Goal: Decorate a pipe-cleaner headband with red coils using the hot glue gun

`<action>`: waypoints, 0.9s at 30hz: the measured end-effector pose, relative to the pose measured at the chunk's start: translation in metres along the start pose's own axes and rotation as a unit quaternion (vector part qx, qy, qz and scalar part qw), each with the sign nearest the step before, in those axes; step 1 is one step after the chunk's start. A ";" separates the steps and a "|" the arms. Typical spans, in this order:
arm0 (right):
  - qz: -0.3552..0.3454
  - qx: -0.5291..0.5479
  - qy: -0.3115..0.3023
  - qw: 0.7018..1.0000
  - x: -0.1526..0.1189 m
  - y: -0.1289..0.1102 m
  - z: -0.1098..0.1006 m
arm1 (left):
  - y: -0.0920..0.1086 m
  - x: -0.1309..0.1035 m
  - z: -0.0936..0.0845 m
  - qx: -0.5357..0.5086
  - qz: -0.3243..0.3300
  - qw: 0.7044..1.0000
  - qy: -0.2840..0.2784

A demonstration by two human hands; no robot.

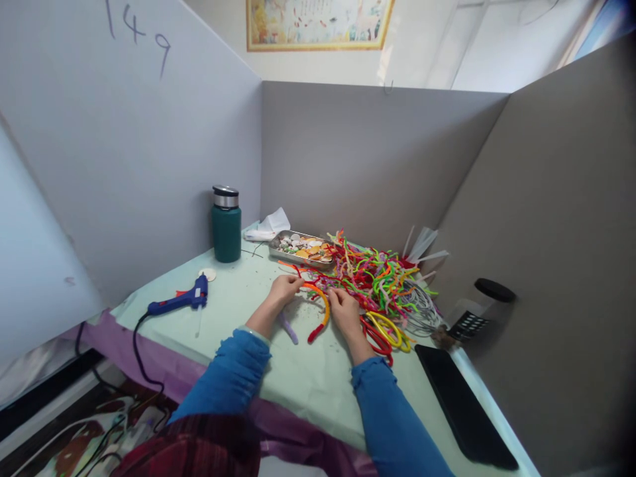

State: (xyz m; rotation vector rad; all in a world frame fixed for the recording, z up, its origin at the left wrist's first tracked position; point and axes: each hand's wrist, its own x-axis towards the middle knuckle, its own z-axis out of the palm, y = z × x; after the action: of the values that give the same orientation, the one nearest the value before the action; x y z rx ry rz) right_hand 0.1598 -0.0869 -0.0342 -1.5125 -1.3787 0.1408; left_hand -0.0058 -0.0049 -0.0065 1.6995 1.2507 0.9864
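A curved headband [326, 306] wrapped in fuzzy orange, red and purple pipe cleaner stands in an arch between my hands. My left hand [283, 295] pinches it near the top of the arch; a purple end shows below that hand and a red tip ends the other side. Just right of the arch, my right hand [346, 315] has thumb and fingers pressed together on what looks like a strand of red pipe cleaner running from the headband. The strand's end is hidden by the fingers. Beyond my right hand lies a pile of colourful pipe cleaners [382, 275].
Left on the table are a blue glue gun [181, 298] with its cord and a green bottle [227, 232]. At the back stands a metal tray [325, 265] of small pieces. Yellow bands [392, 332], a black flat object [464, 404] and a dark-lidded container [477, 315] are at right. Grey partitions enclose the table.
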 end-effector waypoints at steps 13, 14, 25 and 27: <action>0.028 -0.326 0.136 0.935 0.013 0.018 -0.029 | 0.000 0.000 0.001 0.123 0.011 0.992 -0.039; 0.039 -0.339 0.121 0.932 0.012 0.018 -0.029 | -0.001 0.001 0.002 0.129 0.012 0.991 -0.039; -0.006 -0.269 0.187 0.945 0.016 0.020 -0.031 | -0.007 0.012 -0.002 -0.038 -0.034 0.996 0.069; -0.029 -0.233 0.219 0.947 0.016 0.019 -0.031 | -0.006 0.012 -0.004 -0.055 -0.034 0.994 0.091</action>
State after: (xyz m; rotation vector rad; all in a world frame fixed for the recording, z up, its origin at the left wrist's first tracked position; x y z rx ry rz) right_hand 0.1983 -0.0888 -0.0249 -1.7486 -1.1328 -0.5650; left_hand -0.0087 0.0090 -0.0095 1.4999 1.3349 1.1684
